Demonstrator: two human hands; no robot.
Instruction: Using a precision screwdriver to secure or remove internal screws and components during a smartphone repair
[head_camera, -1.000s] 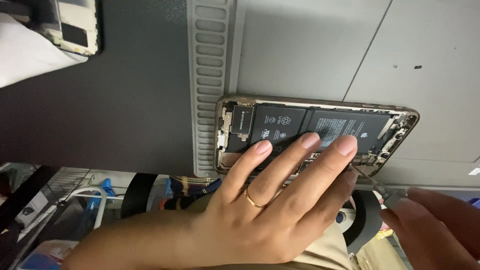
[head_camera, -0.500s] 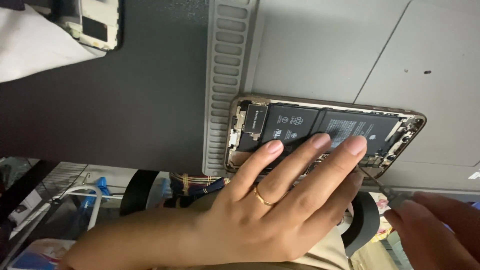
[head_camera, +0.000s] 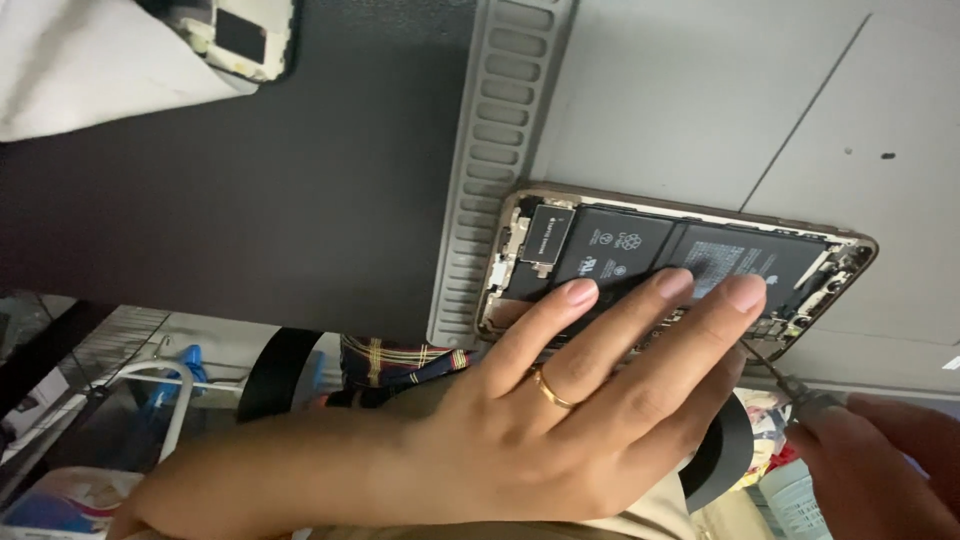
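An opened smartphone (head_camera: 640, 245) lies on a pale grey mat (head_camera: 700, 100), its black battery and inner parts exposed. My left hand (head_camera: 560, 420), with a gold ring (head_camera: 550, 390) on one finger, presses flat on the phone, three fingertips resting on the battery. My right hand (head_camera: 880, 470) is at the lower right edge and grips a thin screwdriver (head_camera: 790, 385). The screwdriver's tip points at the phone's lower right corner.
A ridged grey strip (head_camera: 495, 150) borders the mat next to a dark surface (head_camera: 250, 200). Another phone frame (head_camera: 240, 35) and a white sheet (head_camera: 90, 70) lie at the top left. A black ring-shaped object (head_camera: 725, 450) sits below the phone, partly hidden by my left hand.
The view has shifted, so the phone and mat sit further right in the picture. My left hand stays pressed on the phone and my right hand keeps the screwdriver at the corner.
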